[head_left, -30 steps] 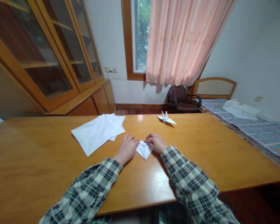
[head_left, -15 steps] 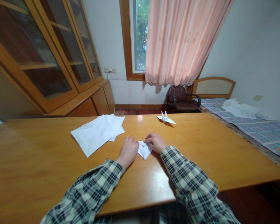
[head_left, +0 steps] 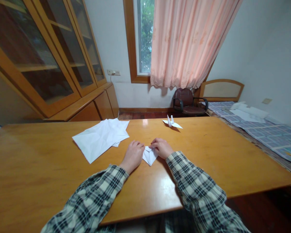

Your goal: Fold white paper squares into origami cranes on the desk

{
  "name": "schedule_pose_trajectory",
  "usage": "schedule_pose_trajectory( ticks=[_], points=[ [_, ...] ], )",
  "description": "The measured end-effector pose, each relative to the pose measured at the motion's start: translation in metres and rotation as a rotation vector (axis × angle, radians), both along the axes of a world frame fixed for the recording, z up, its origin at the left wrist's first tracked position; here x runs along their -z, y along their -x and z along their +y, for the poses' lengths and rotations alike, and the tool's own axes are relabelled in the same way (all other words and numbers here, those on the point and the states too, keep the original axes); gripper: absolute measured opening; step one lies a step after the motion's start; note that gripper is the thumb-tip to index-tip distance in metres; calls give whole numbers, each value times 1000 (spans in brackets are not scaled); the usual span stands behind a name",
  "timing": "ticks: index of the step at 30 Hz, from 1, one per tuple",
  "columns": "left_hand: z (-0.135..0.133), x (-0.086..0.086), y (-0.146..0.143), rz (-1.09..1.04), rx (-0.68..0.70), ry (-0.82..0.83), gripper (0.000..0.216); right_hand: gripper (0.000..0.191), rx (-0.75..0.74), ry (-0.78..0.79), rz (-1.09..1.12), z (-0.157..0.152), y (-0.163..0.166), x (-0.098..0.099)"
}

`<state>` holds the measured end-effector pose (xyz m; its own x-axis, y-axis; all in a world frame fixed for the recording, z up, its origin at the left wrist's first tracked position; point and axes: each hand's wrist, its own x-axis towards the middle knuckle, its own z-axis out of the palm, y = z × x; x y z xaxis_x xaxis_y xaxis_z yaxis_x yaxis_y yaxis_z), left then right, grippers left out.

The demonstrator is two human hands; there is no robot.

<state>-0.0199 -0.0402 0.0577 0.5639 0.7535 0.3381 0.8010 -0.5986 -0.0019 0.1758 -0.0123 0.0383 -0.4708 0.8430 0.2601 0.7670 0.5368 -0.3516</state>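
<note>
A small piece of folded white paper [head_left: 149,157] lies on the table between my hands, its pointed end toward me and crease lines meeting near its top. My left hand [head_left: 134,155] rests at its left edge, fingers curled with the tips at the paper's upper left corner. From the right, my right hand [head_left: 161,148] presses its bent fingers on the upper right part, covering that corner. Beyond them stands a folded paper crane [head_left: 171,122], wings spread, near the table's far edge.
Several loose, creased white sheets [head_left: 100,139] lie overlapping to the left on the wooden table [head_left: 38,168]. A brown armchair [head_left: 186,101] stands past the far edge. To the right is a bed [head_left: 264,129] with papers on it; a glass-door cabinet [head_left: 55,58] rises at the left.
Both hands stay at the folded paper with barely any motion. The whole view has shifted very slightly; the crane and the loose sheets rest as before.
</note>
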Motion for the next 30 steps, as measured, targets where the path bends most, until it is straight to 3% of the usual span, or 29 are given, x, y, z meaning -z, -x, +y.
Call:
schedule_pose_trajectory(
  ticks=[13,30],
  points=[
    [0,-3,0,-15,11,65,26,24,66,-37,8,-3,-7,-14],
    [4,0,3,-114,-12,120,21,22,30,20,57,1,-12,-10]
  ],
)
